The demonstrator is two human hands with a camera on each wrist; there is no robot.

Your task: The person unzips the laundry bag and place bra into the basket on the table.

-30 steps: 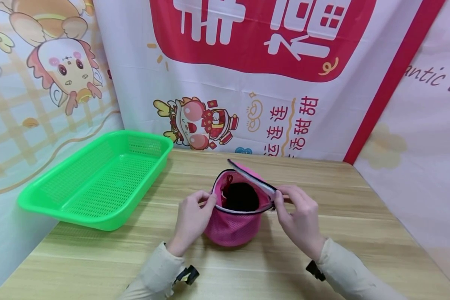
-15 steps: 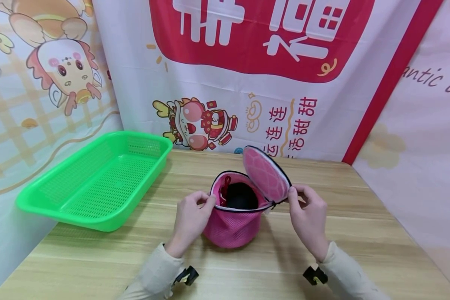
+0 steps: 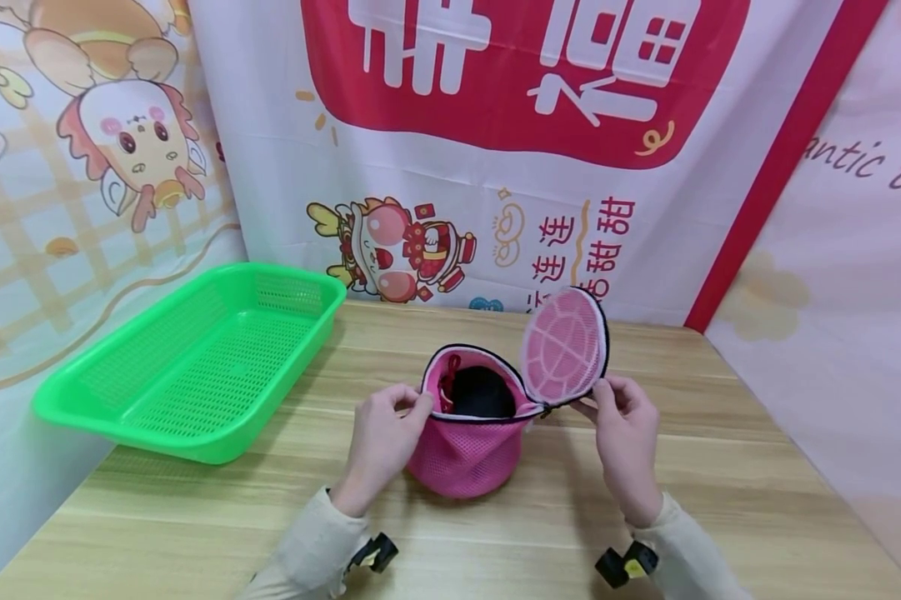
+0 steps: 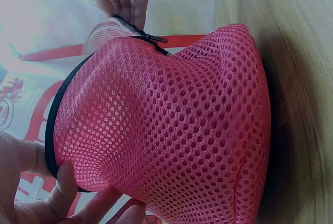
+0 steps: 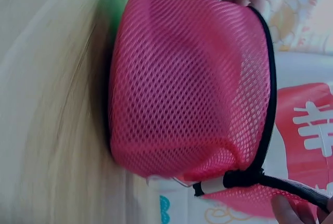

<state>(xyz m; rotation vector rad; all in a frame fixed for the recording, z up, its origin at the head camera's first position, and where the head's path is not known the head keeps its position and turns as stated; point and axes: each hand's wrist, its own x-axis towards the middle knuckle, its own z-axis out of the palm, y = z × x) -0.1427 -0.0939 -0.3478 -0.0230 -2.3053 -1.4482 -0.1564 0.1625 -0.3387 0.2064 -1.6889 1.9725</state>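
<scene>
A pink mesh laundry bag [image 3: 465, 462] with a black zipper edge stands upright on the table, its round lid [image 3: 563, 346] swung up to the right. Inside lie a rounded black item [image 3: 483, 393] and a red cord [image 3: 450, 375]. At the left of the opening, my left hand [image 3: 387, 433] pinches the rim between thumb and fingers. My right hand [image 3: 626, 433] pinches the lid's lower right edge. The zipper pull [image 4: 156, 38] hangs near the corner where lid and bag meet. In the right wrist view, fingertips [image 5: 285, 209] touch the lid's black edge.
A green plastic basket [image 3: 217, 450] with slotted walls stands at the left of the wooden table [image 3: 720, 467]. Printed cloth [image 3: 270, 167] hangs along the back and both sides.
My right hand has drawn the lid up and over to the right, so the bag's mouth is wider. The left hand keeps its grip on the rim, nearly still.
</scene>
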